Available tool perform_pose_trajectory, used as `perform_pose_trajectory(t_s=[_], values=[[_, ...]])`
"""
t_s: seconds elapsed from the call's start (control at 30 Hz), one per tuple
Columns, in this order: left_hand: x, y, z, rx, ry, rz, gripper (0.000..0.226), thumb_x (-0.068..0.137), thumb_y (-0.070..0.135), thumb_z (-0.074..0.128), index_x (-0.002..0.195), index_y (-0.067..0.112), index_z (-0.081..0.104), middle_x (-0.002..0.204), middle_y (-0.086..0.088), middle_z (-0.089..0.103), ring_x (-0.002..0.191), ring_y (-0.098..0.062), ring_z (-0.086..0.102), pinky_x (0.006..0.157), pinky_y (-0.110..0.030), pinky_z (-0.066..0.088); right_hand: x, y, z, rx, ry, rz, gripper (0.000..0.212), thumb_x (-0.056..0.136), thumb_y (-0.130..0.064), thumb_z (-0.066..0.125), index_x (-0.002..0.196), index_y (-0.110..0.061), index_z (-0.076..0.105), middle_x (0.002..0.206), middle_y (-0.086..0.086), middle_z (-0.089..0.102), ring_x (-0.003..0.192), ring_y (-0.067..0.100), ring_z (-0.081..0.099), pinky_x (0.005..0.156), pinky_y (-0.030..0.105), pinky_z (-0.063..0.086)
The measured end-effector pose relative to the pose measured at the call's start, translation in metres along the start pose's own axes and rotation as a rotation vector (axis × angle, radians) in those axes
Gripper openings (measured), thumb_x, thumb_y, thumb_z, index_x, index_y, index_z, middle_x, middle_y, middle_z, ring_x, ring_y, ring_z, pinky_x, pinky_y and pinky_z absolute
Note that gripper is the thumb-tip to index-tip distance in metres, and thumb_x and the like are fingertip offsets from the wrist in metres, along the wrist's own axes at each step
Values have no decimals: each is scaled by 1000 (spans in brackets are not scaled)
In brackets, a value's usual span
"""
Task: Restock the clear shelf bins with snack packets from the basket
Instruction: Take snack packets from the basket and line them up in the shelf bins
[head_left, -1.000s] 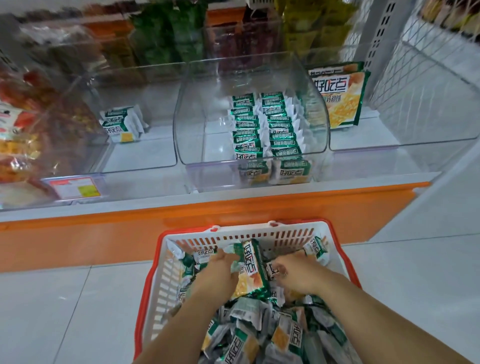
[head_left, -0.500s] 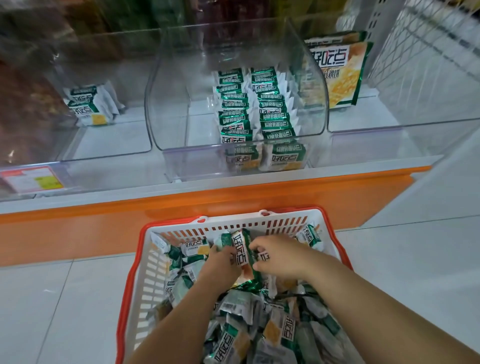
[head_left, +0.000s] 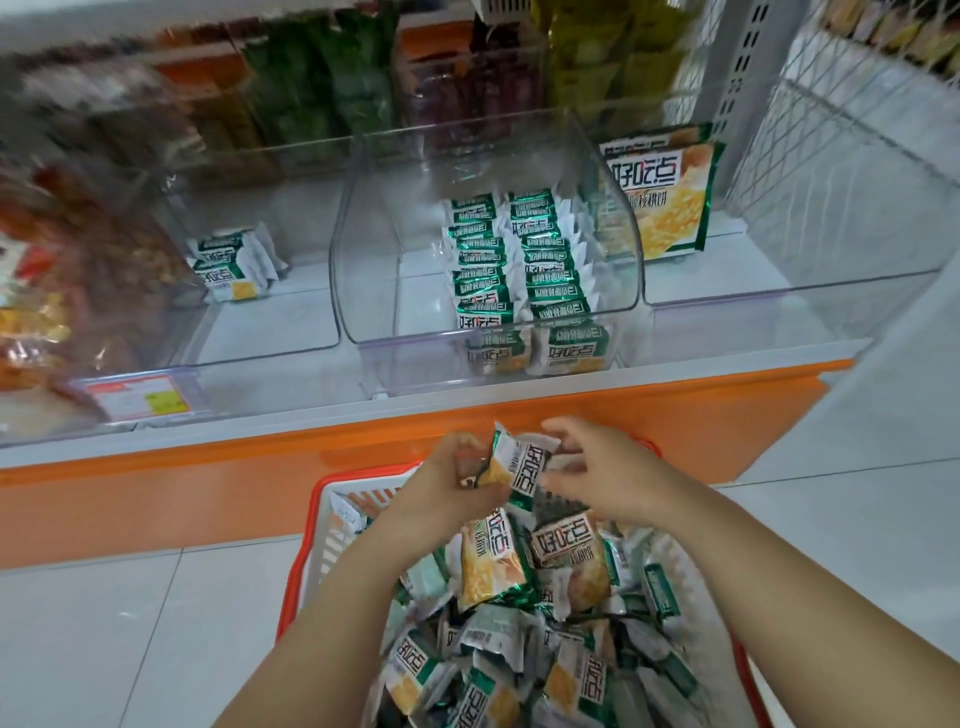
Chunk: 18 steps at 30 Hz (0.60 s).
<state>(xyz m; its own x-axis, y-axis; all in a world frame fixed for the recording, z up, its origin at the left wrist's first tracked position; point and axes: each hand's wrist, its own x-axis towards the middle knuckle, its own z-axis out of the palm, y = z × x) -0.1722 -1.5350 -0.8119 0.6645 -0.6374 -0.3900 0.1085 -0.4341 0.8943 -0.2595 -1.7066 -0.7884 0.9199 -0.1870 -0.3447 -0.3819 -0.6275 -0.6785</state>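
Grips a snack packet (head_left: 519, 467) in the curled fingers of the left hand (head_left: 452, 480), just above the far end of the basket (head_left: 332, 540). Holds the right hand (head_left: 605, 475) at its right edge, fingertips blurred; cannot tell whether pinching or only touching. Keeps the long axis steeply upright, green crimped end toward the shelf, print sideways. Glossy, crinkled foil. Below: white slotted plastic, red-rimmed, heaped with like packets. Beyond: two neat rows (head_left: 519, 260) in the middle clear bin (head_left: 395, 234).
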Motion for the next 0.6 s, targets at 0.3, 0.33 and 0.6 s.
perform_pose_trajectory(t_s=[0.3,0.33,0.6], values=[[-46,71,-15,132,43,242,53,84,27,70,125,46,44,108,2,68,91,-17,68,85,-28,52,-34,-44,-26,325,296,-240,27,83,-21,70,100,-36,56,96,-20,65,88,-9,60,76,10,45],[-48,79,-20,198,73,286,46,83,32,71,119,49,49,108,7,67,90,-15,68,88,-34,52,-37,-49,-27,317,315,-276,27,84,-19,68,102,-36,57,98,-20,65,90,-8,60,78,11,47],[-41,137,-38,402,159,489,19,85,27,68,98,39,61,101,17,68,84,-9,68,78,-33,55,-38,-70,-53,278,470,-392,42,84,-20,69,117,-40,50,108,-22,62,102,-9,57,80,7,46]])
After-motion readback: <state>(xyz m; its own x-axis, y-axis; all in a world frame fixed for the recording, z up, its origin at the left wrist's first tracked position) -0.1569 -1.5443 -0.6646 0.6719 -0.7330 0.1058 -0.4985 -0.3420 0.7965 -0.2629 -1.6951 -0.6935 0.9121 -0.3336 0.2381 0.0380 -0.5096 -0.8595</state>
